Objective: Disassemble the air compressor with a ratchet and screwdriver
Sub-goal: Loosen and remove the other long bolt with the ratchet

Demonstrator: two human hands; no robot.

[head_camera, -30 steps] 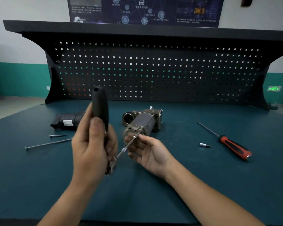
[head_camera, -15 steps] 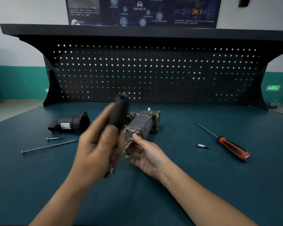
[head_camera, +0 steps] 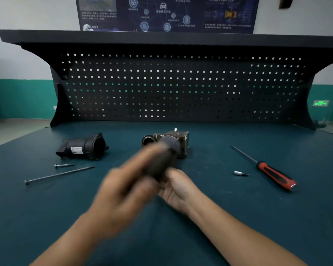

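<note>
Two hands | left hand [head_camera: 123, 192] curled round ratchet [head_camera: 160, 162] | right hand [head_camera: 179, 187]: cannot tell

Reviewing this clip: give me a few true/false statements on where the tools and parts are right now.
1. The screwdriver lies on the table, untouched. True.
2. The left hand holds the screwdriver. False: it grips the ratchet, which is blurred.
3. A long bolt and a short bolt lie left of the compressor. True.
4. The black housing sits on the compressor. False: it lies apart, on the table to its left.
</note>
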